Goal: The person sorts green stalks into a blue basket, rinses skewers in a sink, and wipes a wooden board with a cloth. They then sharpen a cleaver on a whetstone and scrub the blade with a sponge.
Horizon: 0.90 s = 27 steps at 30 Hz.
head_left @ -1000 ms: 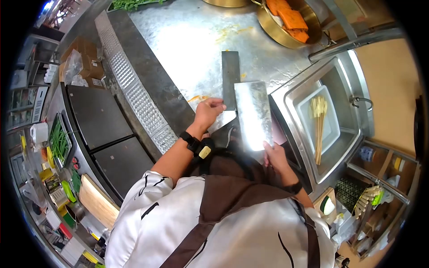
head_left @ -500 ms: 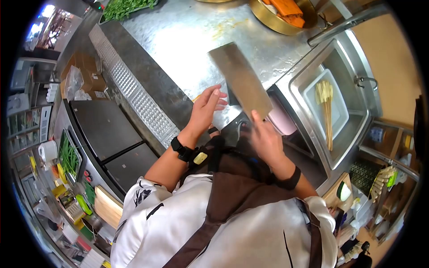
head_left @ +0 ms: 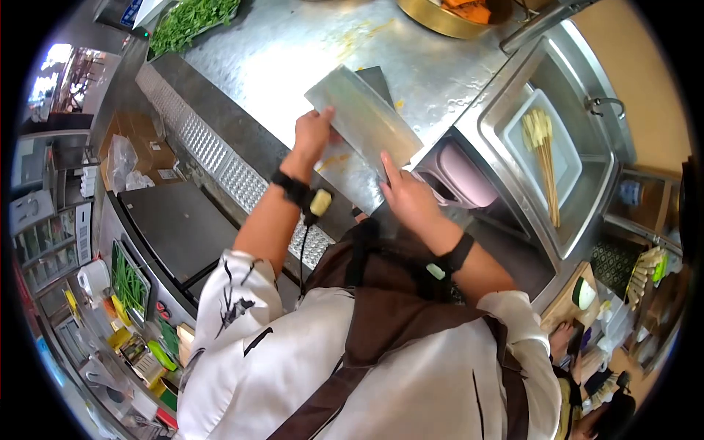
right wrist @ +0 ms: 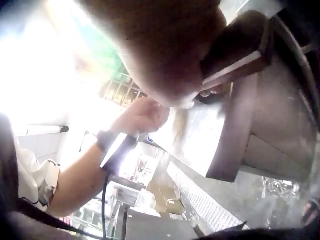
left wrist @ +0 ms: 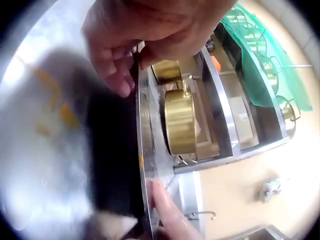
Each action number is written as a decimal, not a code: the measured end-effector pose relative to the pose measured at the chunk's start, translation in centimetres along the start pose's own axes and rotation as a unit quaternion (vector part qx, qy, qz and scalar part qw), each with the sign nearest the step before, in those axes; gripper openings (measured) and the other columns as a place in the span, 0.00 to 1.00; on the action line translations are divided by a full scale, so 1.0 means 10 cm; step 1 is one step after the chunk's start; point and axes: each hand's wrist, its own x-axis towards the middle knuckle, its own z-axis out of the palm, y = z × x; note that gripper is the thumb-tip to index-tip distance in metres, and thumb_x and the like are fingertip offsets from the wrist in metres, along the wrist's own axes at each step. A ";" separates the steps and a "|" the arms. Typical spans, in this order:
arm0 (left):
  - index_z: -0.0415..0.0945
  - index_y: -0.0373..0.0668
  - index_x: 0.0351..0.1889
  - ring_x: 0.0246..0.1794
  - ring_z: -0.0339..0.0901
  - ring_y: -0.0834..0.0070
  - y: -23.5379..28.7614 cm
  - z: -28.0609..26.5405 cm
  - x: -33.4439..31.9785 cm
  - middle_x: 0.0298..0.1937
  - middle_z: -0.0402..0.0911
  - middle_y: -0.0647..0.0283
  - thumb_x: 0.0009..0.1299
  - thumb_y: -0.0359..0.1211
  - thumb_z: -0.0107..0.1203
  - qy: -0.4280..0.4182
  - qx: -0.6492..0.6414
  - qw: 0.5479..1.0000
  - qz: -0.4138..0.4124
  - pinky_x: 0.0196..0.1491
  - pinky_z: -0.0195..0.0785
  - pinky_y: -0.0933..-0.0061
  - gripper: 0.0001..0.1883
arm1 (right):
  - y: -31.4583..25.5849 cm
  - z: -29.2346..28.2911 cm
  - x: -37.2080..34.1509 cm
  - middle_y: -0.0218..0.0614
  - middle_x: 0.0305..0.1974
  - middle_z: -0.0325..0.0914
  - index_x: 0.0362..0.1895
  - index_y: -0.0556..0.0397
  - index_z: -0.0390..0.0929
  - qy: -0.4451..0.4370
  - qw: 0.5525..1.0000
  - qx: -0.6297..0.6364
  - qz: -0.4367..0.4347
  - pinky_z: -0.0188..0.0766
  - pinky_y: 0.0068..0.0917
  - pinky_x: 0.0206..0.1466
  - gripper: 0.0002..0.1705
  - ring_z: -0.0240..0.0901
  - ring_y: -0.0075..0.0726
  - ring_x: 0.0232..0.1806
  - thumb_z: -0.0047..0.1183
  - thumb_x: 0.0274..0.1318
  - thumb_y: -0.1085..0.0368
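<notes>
A cleaver with a broad rectangular blade [head_left: 359, 114] is held at a slant above the metal counter. My right hand [head_left: 414, 198] grips its handle [right wrist: 245, 45], the index finger stretched onto the blade. At the blade's far left corner my left hand [head_left: 313, 136] pinches the edge between thumb and fingers. In the left wrist view the blade [left wrist: 143, 145] shows edge-on, with my left hand [left wrist: 150, 25] at one end and a right fingertip at the other. A dark flat slab [head_left: 378, 81], mostly hidden by the blade, lies on the counter.
On the counter [head_left: 440, 73] stand a brass pan [head_left: 451, 23] with orange pieces and a tray of greens [head_left: 191, 26]. Right of me, a sink [head_left: 601, 169] holds a white tub [head_left: 568, 147] with skewers. A pink container [head_left: 466, 176] sits below the counter edge.
The cleaver has swung from upright on the right to a leftward slant over the slab. My left hand, earlier free beside the slab, now pinches the blade; my right hand has moved left.
</notes>
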 end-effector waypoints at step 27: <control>0.72 0.25 0.34 0.23 0.79 0.66 0.04 0.20 -0.10 0.25 0.78 0.52 0.70 0.40 0.52 -0.020 -0.017 1.000 -0.005 0.29 0.76 0.68 0.20 | 0.15 -0.20 -0.05 0.52 0.31 0.75 0.69 0.51 0.48 -0.070 0.996 0.052 0.032 0.72 0.44 0.28 0.40 0.74 0.58 0.28 0.52 0.55 0.61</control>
